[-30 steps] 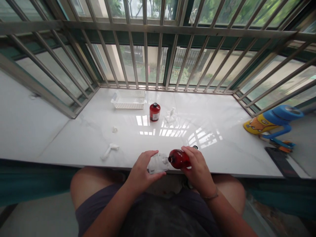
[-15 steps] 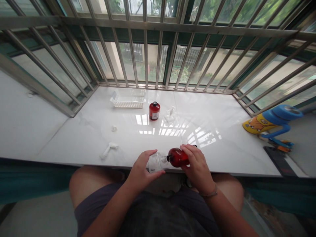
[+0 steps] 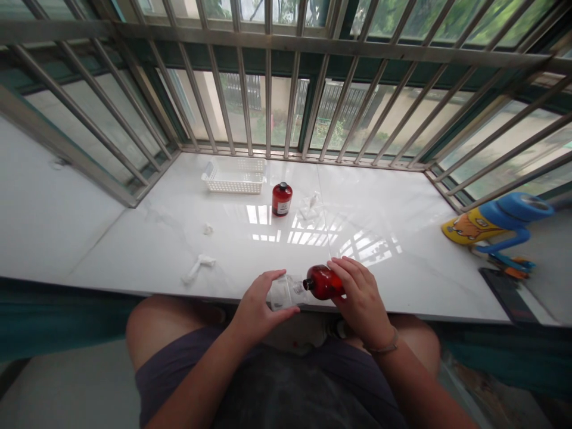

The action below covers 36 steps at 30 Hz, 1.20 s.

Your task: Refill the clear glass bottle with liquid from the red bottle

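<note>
My left hand (image 3: 259,307) is wrapped round a clear bottle (image 3: 285,292) whose neck points right. In my right hand (image 3: 360,298) is a red bottle (image 3: 324,282), tilted on its side with its dark, uncapped mouth facing left. The two mouths are close together near the counter's front edge; whether they touch I cannot tell, and no liquid stream can be made out. Farther back, a second red bottle (image 3: 282,199) with a black cap and a white label stands upright on the white counter (image 3: 147,256).
A white perforated basket (image 3: 235,186) stands at the back. Crumpled tissue (image 3: 309,207) lies right of the standing bottle, with more white tissue (image 3: 199,268) at left. A yellow and blue flask (image 3: 482,220) and a phone (image 3: 504,292) are at right. Metal bars (image 3: 268,89) line the window.
Both hands keep nearly the same pose. The red bottle in my right hand has shifted very slightly. The whole view has moved a little.
</note>
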Each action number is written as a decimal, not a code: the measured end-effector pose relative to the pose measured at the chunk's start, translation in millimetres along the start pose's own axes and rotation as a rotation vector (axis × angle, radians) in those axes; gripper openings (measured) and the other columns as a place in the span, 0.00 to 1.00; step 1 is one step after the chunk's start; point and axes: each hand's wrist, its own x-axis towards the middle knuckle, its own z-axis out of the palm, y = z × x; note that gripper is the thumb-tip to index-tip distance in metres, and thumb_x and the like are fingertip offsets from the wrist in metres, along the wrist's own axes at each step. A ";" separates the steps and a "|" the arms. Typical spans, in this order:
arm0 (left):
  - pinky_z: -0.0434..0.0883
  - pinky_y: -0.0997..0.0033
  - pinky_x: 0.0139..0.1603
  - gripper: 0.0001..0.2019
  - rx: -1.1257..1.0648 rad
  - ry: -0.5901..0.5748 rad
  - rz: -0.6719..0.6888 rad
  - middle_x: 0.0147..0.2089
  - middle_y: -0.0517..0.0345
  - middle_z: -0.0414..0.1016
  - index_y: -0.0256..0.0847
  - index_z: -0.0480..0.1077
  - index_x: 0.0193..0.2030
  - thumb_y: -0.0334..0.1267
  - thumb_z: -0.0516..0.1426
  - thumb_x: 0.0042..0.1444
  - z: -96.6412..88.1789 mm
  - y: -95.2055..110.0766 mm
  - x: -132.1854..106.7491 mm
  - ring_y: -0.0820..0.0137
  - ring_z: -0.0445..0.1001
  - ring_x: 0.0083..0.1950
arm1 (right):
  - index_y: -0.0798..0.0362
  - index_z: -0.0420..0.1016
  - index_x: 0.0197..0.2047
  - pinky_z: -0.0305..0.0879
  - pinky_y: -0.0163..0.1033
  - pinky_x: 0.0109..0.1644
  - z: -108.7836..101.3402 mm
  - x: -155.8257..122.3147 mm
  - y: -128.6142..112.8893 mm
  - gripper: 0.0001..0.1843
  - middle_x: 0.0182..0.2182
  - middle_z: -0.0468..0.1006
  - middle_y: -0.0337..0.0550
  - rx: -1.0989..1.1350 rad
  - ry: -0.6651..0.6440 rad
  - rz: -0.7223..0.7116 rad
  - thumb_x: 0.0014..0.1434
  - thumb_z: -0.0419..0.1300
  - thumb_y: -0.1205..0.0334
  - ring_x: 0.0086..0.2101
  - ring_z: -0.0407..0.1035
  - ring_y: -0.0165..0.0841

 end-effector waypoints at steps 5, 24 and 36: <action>0.76 0.47 0.72 0.39 -0.008 -0.009 -0.020 0.66 0.49 0.80 0.48 0.71 0.68 0.46 0.78 0.52 -0.1 0.6 0.3 0.52 0.79 0.68 | 0.46 0.65 0.76 0.67 0.64 0.70 0.3 -0.1 1.9 0.37 0.66 0.77 0.52 -0.014 -0.008 -0.013 0.68 0.65 0.71 0.67 0.69 0.53; 0.75 0.46 0.72 0.38 -0.020 -0.010 -0.039 0.66 0.49 0.80 0.48 0.71 0.68 0.46 0.78 0.52 2.0 -1.3 -1.1 0.52 0.79 0.68 | 0.44 0.66 0.76 0.67 0.63 0.69 -6.6 4.6 -0.2 0.35 0.65 0.78 0.51 -0.050 -0.033 -0.019 0.69 0.63 0.70 0.65 0.70 0.54; 0.75 0.47 0.72 0.39 -0.016 -0.016 -0.054 0.66 0.49 0.80 0.48 0.71 0.68 0.46 0.78 0.52 2.8 -2.2 -0.8 0.52 0.79 0.68 | 0.43 0.64 0.77 0.67 0.64 0.69 -8.4 5.6 -0.1 0.35 0.65 0.78 0.51 -0.060 -0.046 -0.036 0.70 0.63 0.69 0.66 0.70 0.54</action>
